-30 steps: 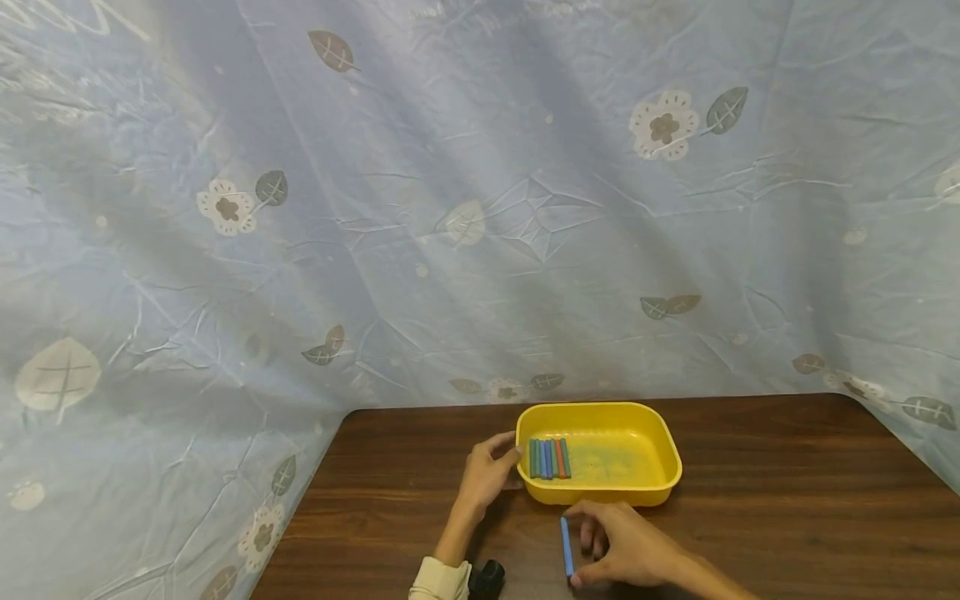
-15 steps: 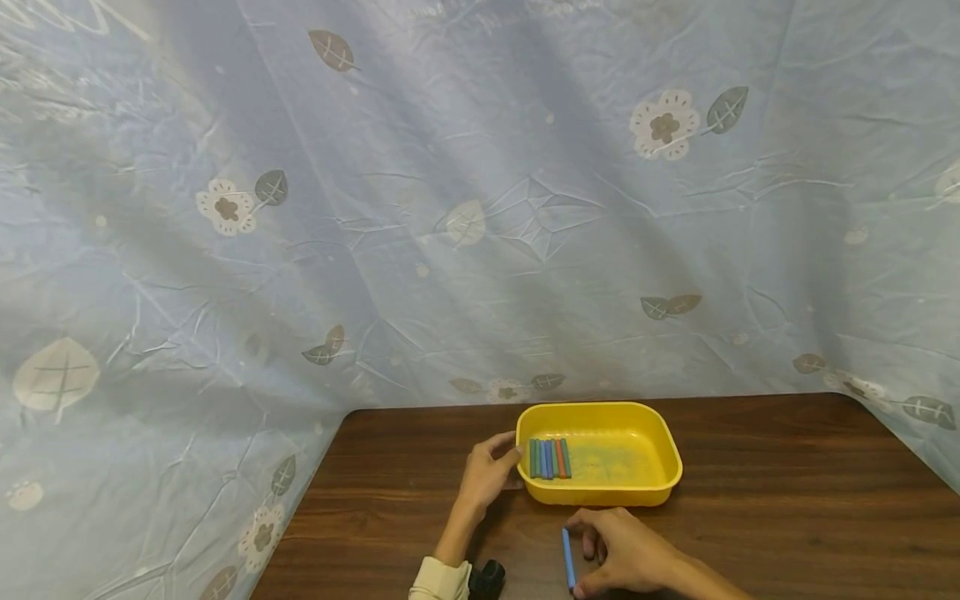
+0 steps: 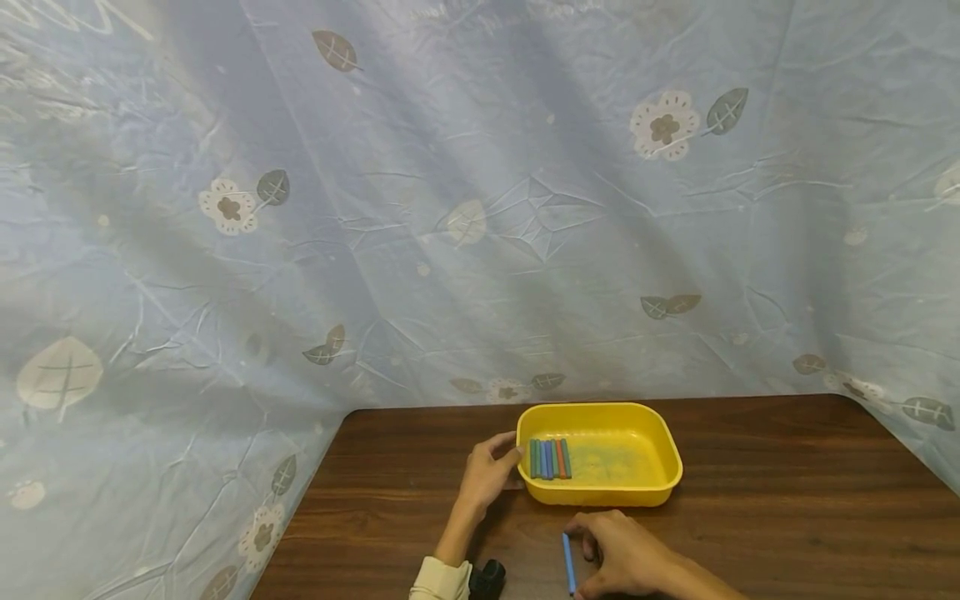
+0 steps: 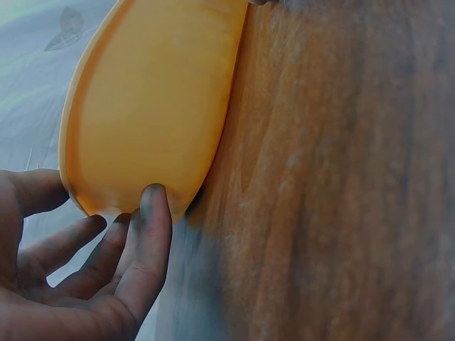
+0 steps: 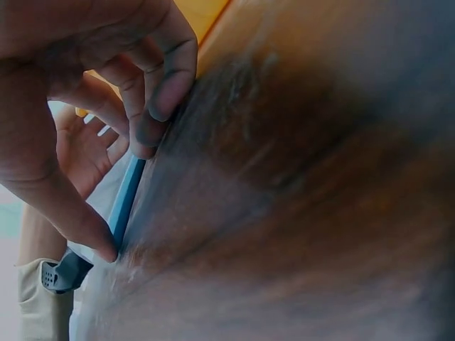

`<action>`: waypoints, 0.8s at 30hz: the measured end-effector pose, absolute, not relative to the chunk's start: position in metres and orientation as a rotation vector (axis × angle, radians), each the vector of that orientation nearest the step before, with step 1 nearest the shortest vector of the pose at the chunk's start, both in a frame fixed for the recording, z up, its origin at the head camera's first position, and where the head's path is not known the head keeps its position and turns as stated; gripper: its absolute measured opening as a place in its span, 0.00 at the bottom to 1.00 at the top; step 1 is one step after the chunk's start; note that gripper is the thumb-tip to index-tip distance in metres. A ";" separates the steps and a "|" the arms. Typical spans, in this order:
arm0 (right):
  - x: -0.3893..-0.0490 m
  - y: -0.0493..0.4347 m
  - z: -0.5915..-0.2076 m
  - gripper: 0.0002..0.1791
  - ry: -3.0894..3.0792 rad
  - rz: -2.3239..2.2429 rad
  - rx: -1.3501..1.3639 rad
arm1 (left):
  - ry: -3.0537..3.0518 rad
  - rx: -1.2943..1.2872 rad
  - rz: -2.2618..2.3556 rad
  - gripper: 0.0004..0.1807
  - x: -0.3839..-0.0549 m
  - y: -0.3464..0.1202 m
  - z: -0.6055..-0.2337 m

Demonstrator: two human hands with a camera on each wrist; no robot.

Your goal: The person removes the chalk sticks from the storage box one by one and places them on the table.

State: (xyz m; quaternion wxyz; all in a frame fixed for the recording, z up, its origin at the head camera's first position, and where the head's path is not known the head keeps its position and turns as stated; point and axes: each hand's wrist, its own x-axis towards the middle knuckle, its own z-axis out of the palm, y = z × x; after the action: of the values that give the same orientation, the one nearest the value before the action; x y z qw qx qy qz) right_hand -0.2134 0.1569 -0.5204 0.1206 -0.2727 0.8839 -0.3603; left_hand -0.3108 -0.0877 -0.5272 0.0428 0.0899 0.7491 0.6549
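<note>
A yellow plastic tray [image 3: 622, 497] stands at the back of the table. My left hand [image 3: 483, 477] grips its left end; in the left wrist view the fingers [image 4: 153, 234] bend against the tray's wall [image 4: 146, 106]. Inside the tray, at its left, several green, blue and red chalk sticks [image 3: 550, 459] lie side by side. Nearer to me, my right hand [image 3: 630, 557] pinches a light blue chalk stick [image 3: 568, 564] lengthwise, thumb at the near end and fingertips at the far end. The right wrist view has this chalk [image 5: 126, 202] low over the tabletop.
Yellowish-green dust smears the tray floor right of the chalk row. A black wrist device [image 3: 489, 578] sits on my left wrist beside a cream sleeve [image 3: 440, 578]. Behind the dark wood table [image 3: 757, 467] hangs a pale blue curtain [image 3: 480, 317] with leaves and flowers.
My right hand and the blue chalk stick have shifted a little towards me, away from the tray. The left hand and the tray hold their place.
</note>
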 end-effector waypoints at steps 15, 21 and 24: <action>-0.212 0.156 -0.520 0.36 2.586 -1.047 -0.790 | 2.293 0.270 2.001 0.27 -0.308 -0.088 -0.526; -0.211 0.159 -0.518 0.39 2.558 -1.072 -0.782 | 2.290 0.269 2.013 0.27 -0.308 -0.087 -0.526; -0.211 0.160 -0.516 0.39 2.547 -1.088 -0.771 | 2.290 0.272 2.025 0.27 -0.309 -0.086 -0.527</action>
State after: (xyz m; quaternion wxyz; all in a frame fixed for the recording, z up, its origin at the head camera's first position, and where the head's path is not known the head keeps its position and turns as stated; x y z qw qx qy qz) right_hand -0.2113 0.1599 -0.5157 0.1327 -0.2659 0.8781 -0.3751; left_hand -0.3087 -0.0864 -0.5265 0.0364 0.0886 0.7456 0.6595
